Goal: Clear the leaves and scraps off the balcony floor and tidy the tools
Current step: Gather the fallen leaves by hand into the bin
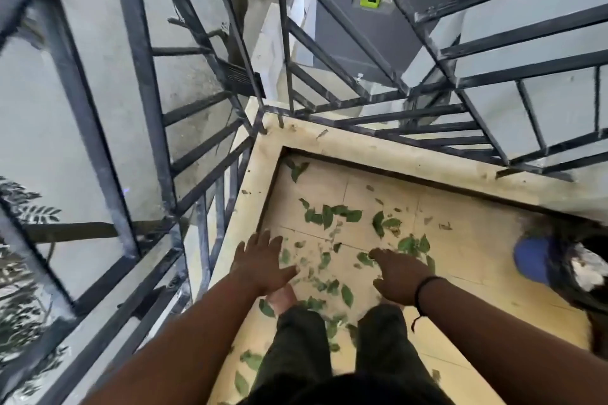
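Green leaves (332, 215) and small scraps lie scattered over the beige tiled balcony floor (460, 240), from the far corner back to my feet. My left hand (263, 261) reaches down over the leaves near the left curb, fingers spread and straight, holding nothing. My right hand (399, 276) hangs palm down above the leaves in the middle, fingers relaxed, empty, with a black band on the wrist. My dark trouser legs (299, 339) stand among the leaves.
A raised beige curb (243, 207) borders the floor on the left and far side. Dark metal railings (144, 82) rise from it. At the right edge stands a blue object (533, 260) beside a dark, blurred bag or bin (585, 270).
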A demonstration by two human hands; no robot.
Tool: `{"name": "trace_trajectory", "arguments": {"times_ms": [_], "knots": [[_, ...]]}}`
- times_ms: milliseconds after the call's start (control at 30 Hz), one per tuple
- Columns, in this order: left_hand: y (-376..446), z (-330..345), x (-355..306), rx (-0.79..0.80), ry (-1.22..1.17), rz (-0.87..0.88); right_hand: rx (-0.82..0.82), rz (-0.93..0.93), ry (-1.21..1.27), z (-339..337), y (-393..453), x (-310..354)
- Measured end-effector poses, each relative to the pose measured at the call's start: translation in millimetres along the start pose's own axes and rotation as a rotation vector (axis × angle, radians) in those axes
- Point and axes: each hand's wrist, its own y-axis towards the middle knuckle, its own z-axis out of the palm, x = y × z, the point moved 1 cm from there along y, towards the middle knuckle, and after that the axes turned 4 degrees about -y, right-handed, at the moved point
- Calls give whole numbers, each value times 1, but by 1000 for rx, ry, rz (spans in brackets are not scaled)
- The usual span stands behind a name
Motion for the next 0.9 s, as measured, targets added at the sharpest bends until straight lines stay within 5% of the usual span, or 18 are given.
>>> {"name": "trace_trajectory", "arguments": {"times_ms": [333,567,900], "knots": [[28,55,-3,111,-160,-9,142,25,-129,27,36,-7],[57,57,25,67,-252,-73,50,-6,-40,5,94,9],[321,162,12,7,-437,-320,21,-176,-210,45,377,-27]]}}
